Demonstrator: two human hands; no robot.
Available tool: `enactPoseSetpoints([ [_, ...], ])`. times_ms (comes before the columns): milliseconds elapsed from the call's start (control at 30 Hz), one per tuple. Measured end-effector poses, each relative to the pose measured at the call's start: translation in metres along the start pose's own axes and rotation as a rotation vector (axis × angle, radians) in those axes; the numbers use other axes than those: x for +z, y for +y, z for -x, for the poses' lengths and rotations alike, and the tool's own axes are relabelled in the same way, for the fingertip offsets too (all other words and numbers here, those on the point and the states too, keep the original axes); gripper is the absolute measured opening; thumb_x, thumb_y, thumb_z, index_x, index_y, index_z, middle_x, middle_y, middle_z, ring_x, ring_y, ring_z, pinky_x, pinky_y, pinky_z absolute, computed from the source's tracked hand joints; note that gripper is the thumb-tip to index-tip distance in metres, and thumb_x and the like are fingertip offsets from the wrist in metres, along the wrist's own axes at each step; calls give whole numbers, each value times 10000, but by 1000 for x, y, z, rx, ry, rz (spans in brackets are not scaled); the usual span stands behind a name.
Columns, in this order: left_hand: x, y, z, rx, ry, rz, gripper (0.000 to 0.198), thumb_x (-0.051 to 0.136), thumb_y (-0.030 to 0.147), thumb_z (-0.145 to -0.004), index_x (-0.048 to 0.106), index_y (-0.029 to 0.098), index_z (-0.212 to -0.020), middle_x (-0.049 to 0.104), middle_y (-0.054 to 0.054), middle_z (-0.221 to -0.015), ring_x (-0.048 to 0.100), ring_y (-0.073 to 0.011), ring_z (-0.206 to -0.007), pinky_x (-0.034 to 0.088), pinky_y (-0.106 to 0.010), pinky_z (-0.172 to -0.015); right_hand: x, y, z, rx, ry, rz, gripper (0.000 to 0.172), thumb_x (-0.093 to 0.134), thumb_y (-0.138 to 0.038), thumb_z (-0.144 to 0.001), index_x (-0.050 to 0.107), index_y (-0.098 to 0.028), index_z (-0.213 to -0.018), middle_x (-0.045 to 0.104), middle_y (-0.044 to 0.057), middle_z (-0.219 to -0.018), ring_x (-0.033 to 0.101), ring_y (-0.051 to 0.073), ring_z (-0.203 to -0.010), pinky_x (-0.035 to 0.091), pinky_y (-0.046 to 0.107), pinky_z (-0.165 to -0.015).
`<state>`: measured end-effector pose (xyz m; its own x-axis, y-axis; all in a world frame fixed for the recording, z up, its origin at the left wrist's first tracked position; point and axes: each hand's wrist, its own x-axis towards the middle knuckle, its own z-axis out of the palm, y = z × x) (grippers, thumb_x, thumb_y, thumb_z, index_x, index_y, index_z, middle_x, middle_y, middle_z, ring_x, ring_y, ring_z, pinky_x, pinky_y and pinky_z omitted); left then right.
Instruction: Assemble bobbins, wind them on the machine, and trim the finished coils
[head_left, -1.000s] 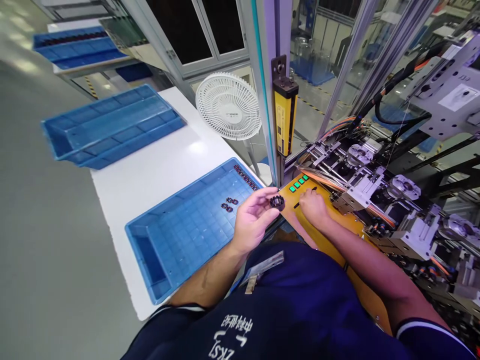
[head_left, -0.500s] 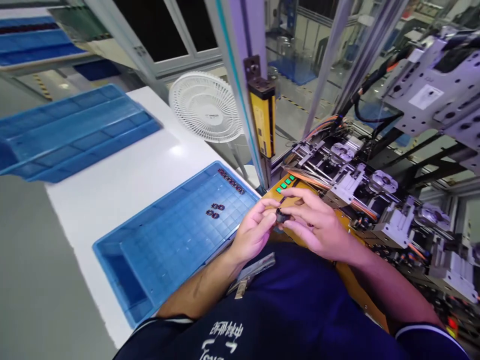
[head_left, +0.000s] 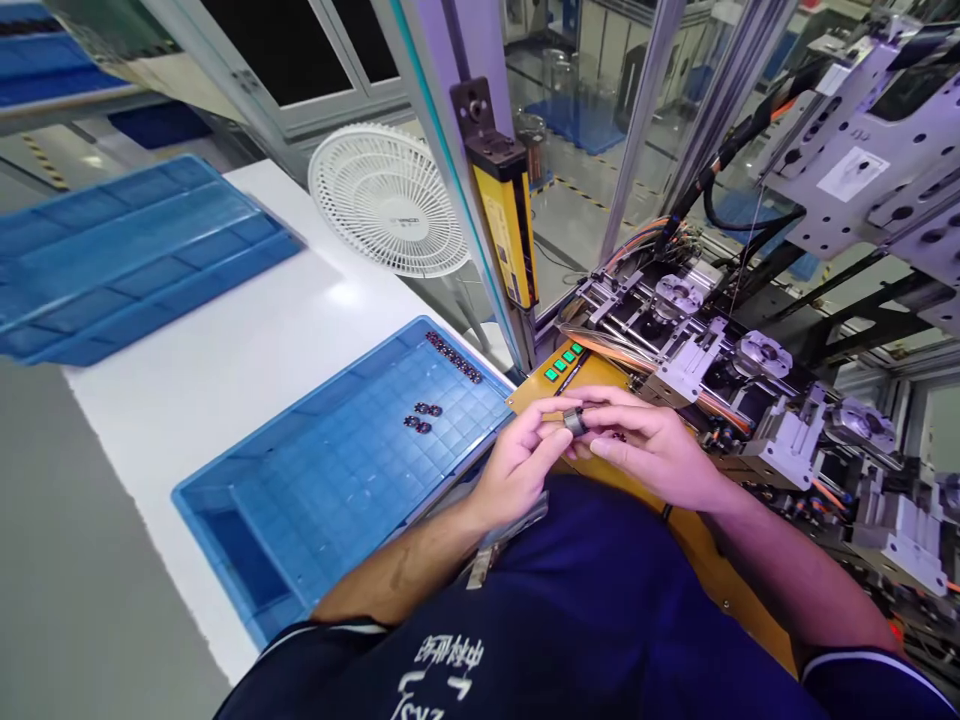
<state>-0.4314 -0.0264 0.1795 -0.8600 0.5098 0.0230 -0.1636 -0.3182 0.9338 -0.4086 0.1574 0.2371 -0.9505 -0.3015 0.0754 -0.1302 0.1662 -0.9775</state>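
My left hand (head_left: 517,462) and my right hand (head_left: 651,450) meet in front of my chest, over the yellow panel (head_left: 600,372). Both pinch one small dark ring-shaped part (head_left: 575,421) between their fingertips. To the left lies a blue tray (head_left: 322,480) on the white table (head_left: 247,340). A few more dark ring parts (head_left: 420,417) sit on the tray's floor, and a row of them (head_left: 452,356) lines its far edge.
A white fan (head_left: 388,200) stands behind the tray. A yellow light-curtain post (head_left: 504,225) rises beside the green buttons (head_left: 564,361). Machine fixtures (head_left: 757,380) with cables fill the right side. Another blue tray (head_left: 120,250) lies at the far left.
My right hand left the yellow panel and came to the ring part held in my left hand. Both hands now hold it. The view shifted left.
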Motion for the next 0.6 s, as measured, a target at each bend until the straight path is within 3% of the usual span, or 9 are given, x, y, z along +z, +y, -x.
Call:
enactPoseSetpoints([
  [133,0,-2,-2,-28,-6,-30,371,572,458,-933,604,156,-1146,684,-39,-850,633,-133,-723,523,-260,-718,-1,2,-2,58,60,-20,167,642,-320,-915,740,-198,-975,629,111,-1283,620,208,-1169,484,379,-1018],
  [267,-2,0,-1,-18,-22,-199,387,684,360,-874,590,162,-1192,722,-56,-910,670,-164,-803,518,-274,-783,2,6,-2,168,107,-159,177,670,-346,-890,732,-182,-912,657,103,-1224,648,193,-1111,524,351,-960],
  [433,-5,0,-3,130,9,-517,293,673,256,-873,655,172,-1154,756,-51,-903,687,-156,-760,521,-257,-741,3,5,1,129,92,-64,142,670,-303,-883,727,-175,-902,673,99,-1196,668,183,-1073,543,333,-929],
  [500,-10,-9,-6,179,4,-572,380,691,239,-856,634,184,-1228,764,-51,-911,692,-158,-748,533,-266,-744,-12,5,-5,57,74,69,127,650,-275,-892,724,-172,-899,674,101,-1194,670,184,-1068,548,331,-913],
  [600,-22,-36,-13,225,95,-629,419,684,254,-854,614,186,-1261,771,-68,-956,708,-167,-783,553,-290,-785,-64,11,-29,-46,166,336,119,647,-255,-884,734,-174,-894,690,94,-1144,655,199,-1065,512,384,-970],
])
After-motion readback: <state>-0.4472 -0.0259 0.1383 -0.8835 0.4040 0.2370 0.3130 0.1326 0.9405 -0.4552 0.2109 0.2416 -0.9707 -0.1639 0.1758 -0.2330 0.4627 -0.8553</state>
